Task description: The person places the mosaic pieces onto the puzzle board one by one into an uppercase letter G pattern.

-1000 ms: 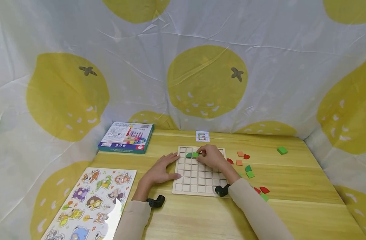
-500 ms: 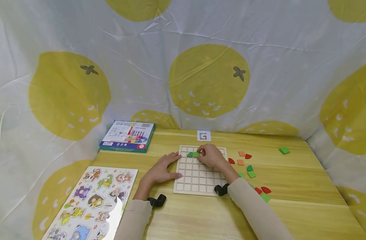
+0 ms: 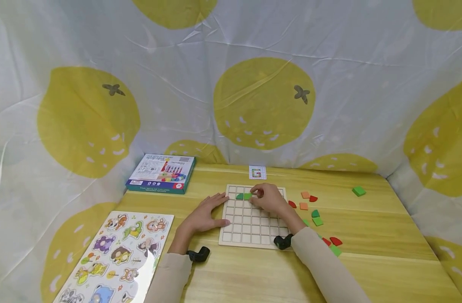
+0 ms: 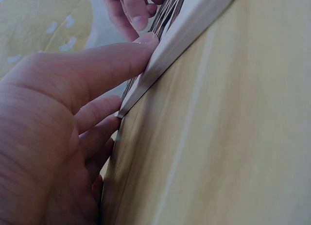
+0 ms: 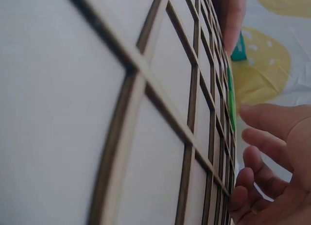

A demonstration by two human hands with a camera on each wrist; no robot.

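A wooden grid board [image 3: 246,229] lies on the table in the head view. A dark green quarter-round tile [image 3: 240,196] and a light green square tile [image 3: 248,196] sit side by side in its second row. My left hand [image 3: 203,213] rests at the board's left edge; in the left wrist view its thumb [image 4: 146,39] lies on the rim. My right hand [image 3: 270,198] is over the upper board, fingertips right at the square tile. In the right wrist view, its loosely bent fingers [image 5: 265,140] stand beside the green tile [image 5: 232,108], not closed round it.
Several orange, red and green tiles [image 3: 304,206] lie right of the board, with a green stack [image 3: 358,191] farther right. A pattern card [image 3: 257,172] lies behind the board. At left are a boxed set [image 3: 160,173] and an animal puzzle [image 3: 115,256].
The right hand has shifted very slightly at the square tile, its fingers looking a little more bent. The left hand and both green tiles stay in place on the board.
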